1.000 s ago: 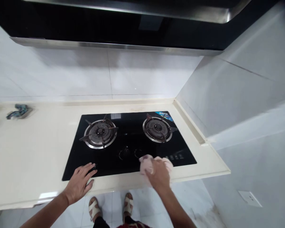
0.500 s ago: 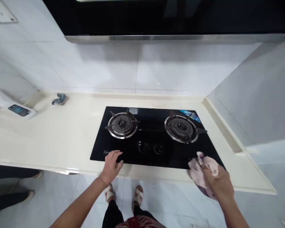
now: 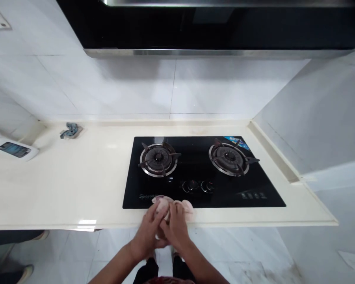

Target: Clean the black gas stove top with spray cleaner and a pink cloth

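left hand [image 3: 149, 228] and right hand [image 3: 175, 228] side by side, grip snug on the bunched pink cloth [image 3: 162, 205], right at the front edge of the black stove [image 3: 193, 156]; best to fold it into a firm pad, press evenly, and steer around the knobs [image 3: 192, 185] just beyond!

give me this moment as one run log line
left hand: on cloth | right hand: on cloth | cloth: bunched, at front edge of stove | knobs: untouched
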`<state>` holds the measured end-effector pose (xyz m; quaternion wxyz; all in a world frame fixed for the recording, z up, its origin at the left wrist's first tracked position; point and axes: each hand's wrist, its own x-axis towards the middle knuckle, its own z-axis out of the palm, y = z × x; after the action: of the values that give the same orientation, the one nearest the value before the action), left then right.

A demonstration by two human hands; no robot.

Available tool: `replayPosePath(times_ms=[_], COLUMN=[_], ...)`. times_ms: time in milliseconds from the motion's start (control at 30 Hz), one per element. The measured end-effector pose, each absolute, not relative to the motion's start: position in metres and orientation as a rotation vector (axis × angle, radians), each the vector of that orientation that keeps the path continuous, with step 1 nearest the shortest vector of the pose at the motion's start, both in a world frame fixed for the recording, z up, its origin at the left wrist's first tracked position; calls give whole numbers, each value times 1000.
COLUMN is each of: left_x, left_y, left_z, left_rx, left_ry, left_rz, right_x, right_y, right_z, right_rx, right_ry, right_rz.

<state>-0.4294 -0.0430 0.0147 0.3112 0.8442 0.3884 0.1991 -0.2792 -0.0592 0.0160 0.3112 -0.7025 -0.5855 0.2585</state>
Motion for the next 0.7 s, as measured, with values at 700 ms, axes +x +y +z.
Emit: replayPosePath(times_ms=[700], left_x=[-391], left_y=[16], left_z=[116], left_rx=[948], left_ry=[786], left_rz=[764], right_x=[-258], right_y=[-22], right_z=[89], right_rx=[-1280], right_ry=[-262], right_rz=[1479])
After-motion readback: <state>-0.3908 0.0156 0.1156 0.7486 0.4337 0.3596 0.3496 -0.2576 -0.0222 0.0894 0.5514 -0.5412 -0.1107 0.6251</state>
